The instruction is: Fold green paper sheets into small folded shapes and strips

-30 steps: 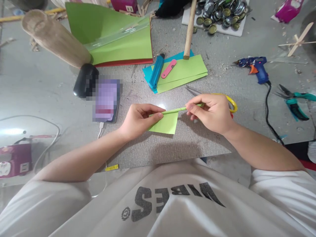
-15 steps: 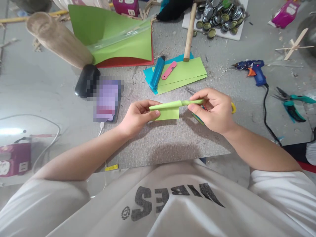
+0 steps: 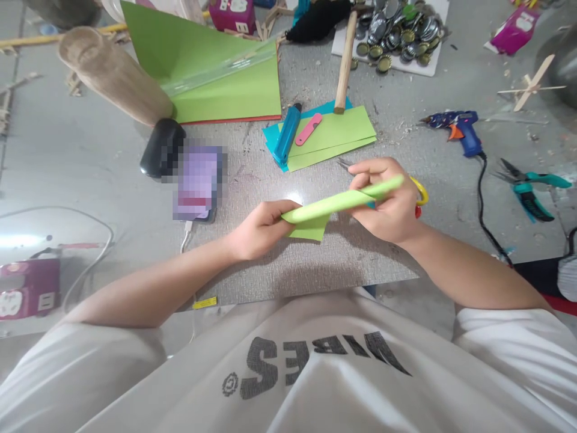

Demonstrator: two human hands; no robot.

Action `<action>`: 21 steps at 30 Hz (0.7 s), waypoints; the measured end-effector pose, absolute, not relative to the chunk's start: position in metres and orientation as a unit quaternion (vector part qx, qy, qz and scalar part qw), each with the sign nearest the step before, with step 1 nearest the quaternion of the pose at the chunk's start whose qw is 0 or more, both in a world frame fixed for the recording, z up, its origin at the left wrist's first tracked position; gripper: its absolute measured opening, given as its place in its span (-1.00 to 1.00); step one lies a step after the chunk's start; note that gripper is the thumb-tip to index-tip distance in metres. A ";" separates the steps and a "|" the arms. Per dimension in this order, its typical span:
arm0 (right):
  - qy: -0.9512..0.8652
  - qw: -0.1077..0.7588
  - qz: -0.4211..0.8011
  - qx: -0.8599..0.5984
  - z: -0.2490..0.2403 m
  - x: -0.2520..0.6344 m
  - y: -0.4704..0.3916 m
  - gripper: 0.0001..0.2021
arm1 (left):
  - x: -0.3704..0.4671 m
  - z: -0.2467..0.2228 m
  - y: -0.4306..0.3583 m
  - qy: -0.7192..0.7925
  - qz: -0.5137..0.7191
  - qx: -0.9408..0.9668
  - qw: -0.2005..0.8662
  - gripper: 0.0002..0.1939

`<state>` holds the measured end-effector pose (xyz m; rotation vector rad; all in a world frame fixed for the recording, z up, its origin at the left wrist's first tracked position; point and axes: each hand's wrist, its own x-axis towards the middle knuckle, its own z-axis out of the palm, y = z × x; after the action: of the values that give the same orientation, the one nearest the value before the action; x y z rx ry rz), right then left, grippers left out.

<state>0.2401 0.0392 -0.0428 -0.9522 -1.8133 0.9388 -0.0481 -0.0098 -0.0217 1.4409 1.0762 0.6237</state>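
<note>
A light green sheet of paper [image 3: 336,205], partly rolled into a slim tube, slants up to the right in front of me. Its flat unrolled flap [image 3: 311,230] hangs below the tube. My left hand [image 3: 259,231] is closed on the tube's left end, thumb and fingers pinching it. At the right part, my right hand [image 3: 390,207] has its fingers curled about the tube, whose tip lies across the palm. Under that hand show a yellow ring-shaped handle [image 3: 422,190], a red bit and a pointed metal tip [image 3: 345,163]; most of these is hidden.
Cut green paper strips [image 3: 347,135] carry a blue cutter knife [image 3: 287,135], a pink folding tool [image 3: 309,128] and a wooden stick [image 3: 346,66]. A phone [image 3: 198,183] lies left, a glue gun [image 3: 457,129] and pliers [image 3: 529,189] right. Bottle caps [image 3: 399,33] lie behind.
The paper tube has tilted, its right end rising across my right palm. My left hand has moved slightly right and down. The right fingers have shifted from pinching the thin end.
</note>
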 end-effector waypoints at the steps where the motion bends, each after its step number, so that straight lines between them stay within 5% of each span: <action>1: -0.729 0.433 0.383 -0.367 -0.045 0.239 0.038 -0.41 | -0.047 -0.019 -0.012 0.456 0.250 0.636 0.570 -0.85; 6: -0.740 0.456 0.389 -0.304 -0.053 0.231 0.024 -0.07 | -0.044 -0.011 -0.021 0.434 0.159 0.658 0.594 -0.88; 8: -0.732 0.463 0.391 -0.313 -0.053 0.229 0.019 -0.13 | -0.044 -0.010 -0.023 0.426 0.107 0.674 0.594 -0.91; 15: -0.730 0.549 0.325 -0.247 -0.061 0.234 0.033 -0.25 | -0.048 0.004 -0.013 0.365 -0.156 0.783 0.479 -0.49; 21: -0.821 0.460 0.197 -0.275 -0.060 0.238 0.044 -0.47 | -0.054 0.025 -0.001 0.365 -0.241 0.776 0.455 -0.48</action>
<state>0.2383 0.0443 -0.0597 -0.6780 -2.0205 0.4842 -0.0539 -0.0008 0.0252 1.9147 0.9004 -0.5937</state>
